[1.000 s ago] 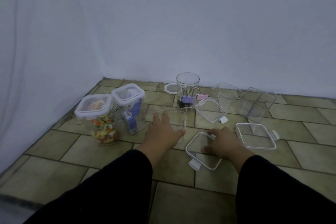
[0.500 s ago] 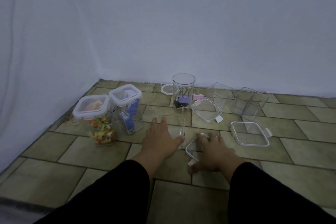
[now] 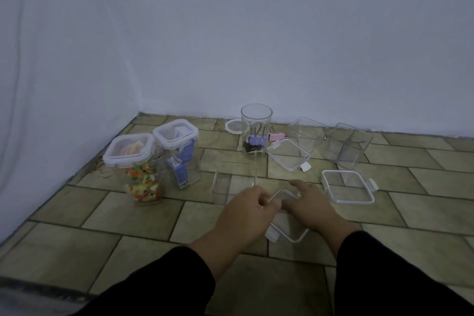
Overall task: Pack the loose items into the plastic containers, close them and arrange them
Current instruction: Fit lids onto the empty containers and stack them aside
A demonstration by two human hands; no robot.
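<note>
My left hand (image 3: pixel 245 211) and my right hand (image 3: pixel 311 209) both grip a clear square lid (image 3: pixel 288 229), tilted just above the tiled floor in front of me. Just beyond my left hand an empty clear square container (image 3: pixel 232 179) stands open. A round jar (image 3: pixel 256 133) holds several binder clips, and a pink clip (image 3: pixel 277 137) lies beside it. On the left stand two closed containers, one with colourful pieces (image 3: pixel 133 161) and one with blue packets (image 3: pixel 179 151).
Two more square lids (image 3: pixel 288 154) (image 3: pixel 347 186) lie on the floor to the right. Two empty clear containers (image 3: pixel 307 133) (image 3: pixel 346 145) lie near the back wall. A round lid (image 3: pixel 234 126) sits left of the jar. Walls meet at the left.
My left hand left the empty square container and came across to the lid. Both hands now hold the lid, raised and pulled nearer to me.
</note>
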